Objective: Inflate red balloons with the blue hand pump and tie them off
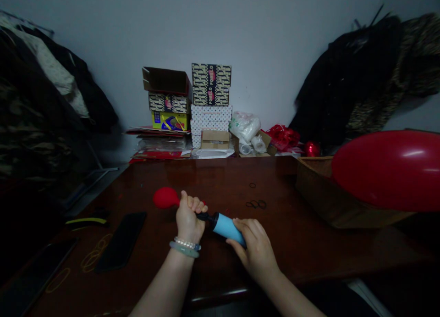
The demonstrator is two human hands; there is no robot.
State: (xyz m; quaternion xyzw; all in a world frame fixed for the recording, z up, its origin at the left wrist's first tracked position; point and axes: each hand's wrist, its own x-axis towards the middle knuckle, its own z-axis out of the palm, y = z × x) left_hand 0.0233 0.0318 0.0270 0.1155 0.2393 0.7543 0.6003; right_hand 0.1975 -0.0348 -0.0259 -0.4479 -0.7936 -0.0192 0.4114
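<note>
A small red balloon [166,197], partly inflated, points left from my left hand [190,218], whose fingers are closed around its neck at the black nozzle end of a pump. The pump's light blue barrel [228,229] lies between my hands, tilted down to the right. My right hand [256,248] is wrapped round the lower right end of that barrel. Two bracelets circle my left wrist. The part of the nozzle inside my left fist is hidden.
A large red balloon [388,170] rests over a brown box [319,197] at right. Black bands [256,204] lie mid-table [275,179]. At left are a dark phone [122,241], yellow bands [94,257] and a yellow-black item [85,221]. Stacked boxes [211,119] stand behind.
</note>
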